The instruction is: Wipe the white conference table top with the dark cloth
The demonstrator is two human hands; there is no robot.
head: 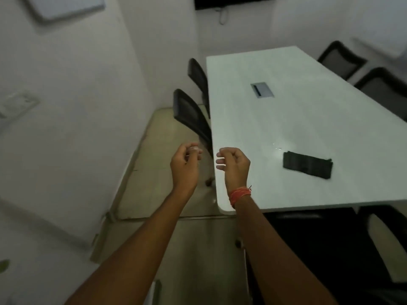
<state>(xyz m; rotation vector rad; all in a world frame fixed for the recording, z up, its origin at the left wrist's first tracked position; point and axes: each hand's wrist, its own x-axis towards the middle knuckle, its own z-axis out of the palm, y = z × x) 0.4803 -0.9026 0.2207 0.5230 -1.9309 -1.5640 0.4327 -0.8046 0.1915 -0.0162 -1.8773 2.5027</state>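
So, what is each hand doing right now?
Left hand: loosely curled, holding nothing.
Right hand: loosely curled, empty; the dark cloth lies untouched.

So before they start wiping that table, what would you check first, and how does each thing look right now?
1. Dark cloth within reach, lying flat near the table's near end: ok.
2. Cloth in hand: not ok; left hand and right hand hover with fingers curled, holding nothing.
3. White table top free of loose items besides the cloth: ok.
4. Cable box set in the top, lid closed: cannot tell.
5. Chairs along the left edge not blocking the top: ok.
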